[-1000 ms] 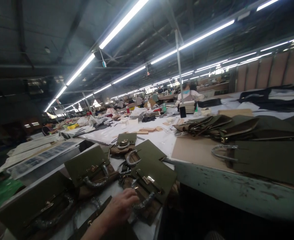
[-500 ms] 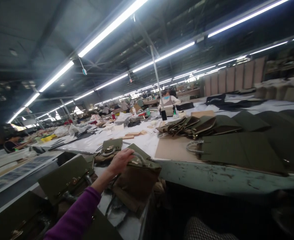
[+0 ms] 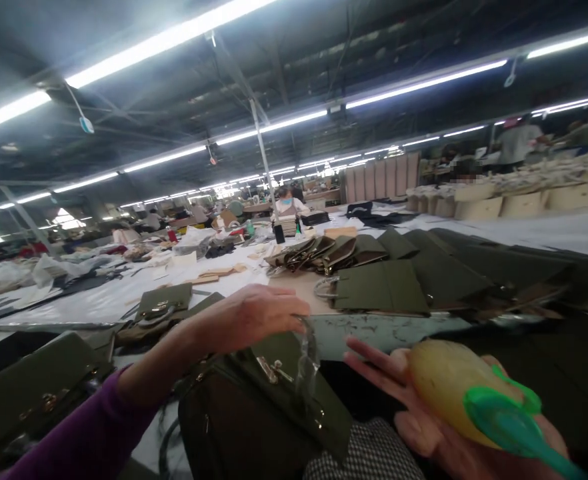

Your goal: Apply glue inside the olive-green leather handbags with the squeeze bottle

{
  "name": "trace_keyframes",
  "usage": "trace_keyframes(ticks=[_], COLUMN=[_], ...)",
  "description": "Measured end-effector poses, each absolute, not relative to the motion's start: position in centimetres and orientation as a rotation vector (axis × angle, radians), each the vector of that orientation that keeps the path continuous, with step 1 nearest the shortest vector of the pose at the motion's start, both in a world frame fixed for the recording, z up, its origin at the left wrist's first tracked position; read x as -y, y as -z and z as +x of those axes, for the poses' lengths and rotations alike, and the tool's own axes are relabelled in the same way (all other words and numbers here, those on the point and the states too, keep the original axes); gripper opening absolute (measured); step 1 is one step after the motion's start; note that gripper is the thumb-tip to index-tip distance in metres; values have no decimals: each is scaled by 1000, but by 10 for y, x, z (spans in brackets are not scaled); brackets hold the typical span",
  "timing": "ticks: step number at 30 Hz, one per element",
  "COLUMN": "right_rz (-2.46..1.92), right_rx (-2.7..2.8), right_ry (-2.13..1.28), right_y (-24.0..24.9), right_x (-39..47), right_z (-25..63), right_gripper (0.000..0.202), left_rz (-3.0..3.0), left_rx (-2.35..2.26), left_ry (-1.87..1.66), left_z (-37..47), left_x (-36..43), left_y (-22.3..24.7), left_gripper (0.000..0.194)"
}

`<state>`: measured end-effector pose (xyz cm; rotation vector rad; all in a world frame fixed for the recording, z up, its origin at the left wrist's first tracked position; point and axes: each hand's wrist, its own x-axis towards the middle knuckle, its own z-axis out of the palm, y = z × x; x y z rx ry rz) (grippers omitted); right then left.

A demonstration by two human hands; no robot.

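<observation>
In my left hand [image 3: 254,317] is the plastic-wrapped handle of a dark olive handbag [image 3: 244,413]. The handbag hangs tilted in front of me, its flap and gold-coloured metal fittings showing, its lower edge near the checked cloth [image 3: 367,450] on my lap. My right hand [image 3: 424,420] holds a yellowish squeeze bottle [image 3: 447,383] with a green cap, lying across the palm. Two of its fingers stretch out towards the handbag. The tips of my left fingers are partly hidden around the handle.
More olive handbags lie to the left [image 3: 29,387] and on the table [image 3: 164,303]. A row of olive bag pieces [image 3: 384,283] covers the table's right side above its worn pale-green edge [image 3: 374,330]. A person [image 3: 288,207] sits across the table.
My left hand has lifted the handbag by its handle and drawn it closer to me. My right hand has come into view with the squeeze bottle. The view has turned right.
</observation>
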<state>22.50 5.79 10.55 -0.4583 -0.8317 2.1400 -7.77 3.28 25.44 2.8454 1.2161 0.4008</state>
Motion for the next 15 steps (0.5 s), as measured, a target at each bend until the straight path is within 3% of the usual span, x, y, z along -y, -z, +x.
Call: trace_keyframes(ticks=[6,10,15], right_rz=[-484,-579,-527], right_rx=[843,805,814], right_ry=[-2095,-1911,-1918], right_y=[-133,-134,-156], right_x=[-65,-88,-112], right_z=[230,243,246], right_gripper=[46,30,42], left_rz=[2759,2833,2271], left_rx=[-1306,-1195,-1183], left_ry=[-711,-853,-972], left_z=[-23,3,22], left_x=[-83,-100,-119], left_y=[-208,-216,-220], left_gripper=[13,10,14])
